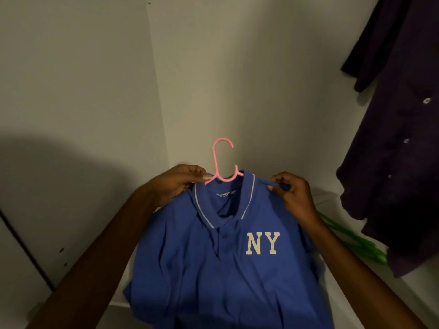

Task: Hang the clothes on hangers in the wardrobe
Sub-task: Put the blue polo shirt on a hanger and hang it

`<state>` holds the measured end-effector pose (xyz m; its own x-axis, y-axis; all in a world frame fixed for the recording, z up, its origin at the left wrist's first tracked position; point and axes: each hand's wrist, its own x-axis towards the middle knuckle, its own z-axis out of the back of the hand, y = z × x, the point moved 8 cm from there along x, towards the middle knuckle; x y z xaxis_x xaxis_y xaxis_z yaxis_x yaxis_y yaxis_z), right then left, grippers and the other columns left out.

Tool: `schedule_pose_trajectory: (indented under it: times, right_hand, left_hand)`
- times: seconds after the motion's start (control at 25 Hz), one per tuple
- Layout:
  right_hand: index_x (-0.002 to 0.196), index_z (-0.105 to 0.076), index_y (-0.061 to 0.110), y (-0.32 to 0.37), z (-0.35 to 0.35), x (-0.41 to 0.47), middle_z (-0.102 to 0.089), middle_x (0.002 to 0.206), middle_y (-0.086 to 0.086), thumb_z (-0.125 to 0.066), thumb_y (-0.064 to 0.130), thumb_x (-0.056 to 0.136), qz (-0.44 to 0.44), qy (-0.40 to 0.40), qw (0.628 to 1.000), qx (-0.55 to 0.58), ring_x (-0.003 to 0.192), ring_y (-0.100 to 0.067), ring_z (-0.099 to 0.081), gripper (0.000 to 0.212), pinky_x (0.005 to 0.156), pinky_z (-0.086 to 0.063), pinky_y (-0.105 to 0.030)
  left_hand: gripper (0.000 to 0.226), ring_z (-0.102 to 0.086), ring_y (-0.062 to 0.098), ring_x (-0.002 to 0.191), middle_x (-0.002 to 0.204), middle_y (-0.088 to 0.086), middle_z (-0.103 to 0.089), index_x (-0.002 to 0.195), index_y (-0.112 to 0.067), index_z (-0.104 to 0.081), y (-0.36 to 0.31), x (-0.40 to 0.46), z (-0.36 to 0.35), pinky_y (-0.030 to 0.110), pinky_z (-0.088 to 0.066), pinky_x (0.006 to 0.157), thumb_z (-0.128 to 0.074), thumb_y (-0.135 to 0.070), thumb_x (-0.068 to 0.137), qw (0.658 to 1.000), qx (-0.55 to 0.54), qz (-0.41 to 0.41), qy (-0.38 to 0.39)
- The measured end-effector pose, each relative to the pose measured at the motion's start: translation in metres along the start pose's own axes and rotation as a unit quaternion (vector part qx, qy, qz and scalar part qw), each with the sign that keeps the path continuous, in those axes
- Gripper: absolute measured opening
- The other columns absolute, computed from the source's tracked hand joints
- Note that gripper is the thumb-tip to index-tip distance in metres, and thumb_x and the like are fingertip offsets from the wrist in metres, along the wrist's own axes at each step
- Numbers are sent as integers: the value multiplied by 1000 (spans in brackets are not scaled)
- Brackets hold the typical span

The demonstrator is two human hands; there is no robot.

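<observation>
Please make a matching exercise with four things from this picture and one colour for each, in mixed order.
Things:
1. hanger
2. polo shirt
3. hanging garment
4. NY letters

Colours:
a. blue
b. off-white
c. pink
d. dark purple

Pairs: 1-c, 2-a, 3-d, 4-b

Both bare forearms reach forward from the lower corners and converge toward the middle. The left hand (177, 184) has its fingers curled and its thumb pressed flat in a pinch. The right hand (293, 194) is raised to the same height, its fingertips (275, 182) bunched in a tight pinch.
</observation>
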<state>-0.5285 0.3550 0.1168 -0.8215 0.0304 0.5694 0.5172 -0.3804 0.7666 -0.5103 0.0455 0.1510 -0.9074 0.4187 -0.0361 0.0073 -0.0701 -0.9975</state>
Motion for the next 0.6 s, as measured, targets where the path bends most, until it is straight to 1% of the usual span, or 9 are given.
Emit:
schedule_pose_trajectory:
  times: [0.08, 0.12, 0.2, 0.24, 0.32, 0.4, 0.48, 0.52, 0.6]
  right_hand:
    - [95, -74, 6, 21, 8, 2, -74, 93, -6, -78, 7, 88, 19, 4, 1000, -4, 91, -24, -71, 8, 83, -57, -44]
    - [94, -75, 7, 33, 12, 2, -74, 92, -3, -79, 9, 87, 34, 10, 999, -15, 90, -23, -71, 9, 82, -57, -42]
    - [88, -76, 9, 58, 22, 6, -74, 86, -1, -83, 15, 84, 59, 24, 997, -37, 82, -21, -70, 10, 75, -56, -36]
    - [83, -76, 7, 68, 29, 9, -74, 81, -3, -86, 17, 81, 58, 34, 997, -38, 77, -23, -70, 14, 71, -56, -35]
    - [74, -75, 3, 83, 42, 11, -73, 74, -11, -90, 19, 74, 33, 76, 997, -11, 69, -32, -70, 22, 66, -55, -34]
    - [75, -77, 2, 99, 56, 10, -74, 76, -17, -90, 18, 70, 16, 121, 992, 34, 67, -31, -69, 21, 64, -56, -32]
    - [82, -81, 3, 118, 68, 3, -77, 83, -17, -86, 13, 70, 18, 149, 987, 62, 72, -25, -72, 16, 67, -58, -28]
    - [86, -82, 4, 125, 73, -2, -78, 87, -17, -85, 11, 70, 21, 154, 986, 64, 75, -24, -74, 17, 69, -59, -27]
    - [86, -83, 10, 135, 86, -12, -79, 89, -16, -87, 11, 67, 28, 132, 989, 67, 78, -24, -75, 19, 71, -61, -27]
  left_hand:
    - [41, -68, 20, 84, 94, 11, -75, 99, -4, -73, -25, -1, 0, 29, -54, 82, -94, -23, 69, 991, 115, -23, -70]
    - [36, -65, 20, 79, 88, 11, -73, 98, 0, -74, -37, -3, 2, 30, -51, 77, -91, -22, 74, 974, 195, -45, -105]
    - [43, -57, 17, 70, 74, 11, -66, 89, 8, -73, -61, -8, -1, 29, -41, 68, -85, -31, 74, 933, 310, -116, -141]
    - [43, -56, 14, 66, 70, 12, -67, 84, 8, -74, -72, -14, -2, 28, -40, 65, -85, -32, 71, 920, 329, -143, -159]
    - [28, -57, 8, 62, 67, 10, -71, 79, 0, -78, -90, -32, -2, 23, -42, 61, -94, -21, 69, 918, 295, -186, -188]
    - [20, -61, 7, 64, 70, 7, -73, 81, -3, -79, -102, -48, -5, 21, -47, 63, -94, -11, 70, 925, 238, -215, -202]
    - [21, -65, 15, 71, 79, 15, -75, 82, -1, -77, -107, -60, -6, 28, -52, 70, -93, -8, 70, 929, 189, -234, -216]
    - [21, -64, 17, 71, 78, 16, -74, 79, -2, -74, -110, -67, -5, 30, -51, 70, -93, -8, 70, 926, 177, -245, -227]
    - [24, -60, 11, 66, 73, 6, -69, 74, -10, -68, -117, -83, -2, 27, -47, 66, -92, -9, 72, 906, 200, -269, -257]
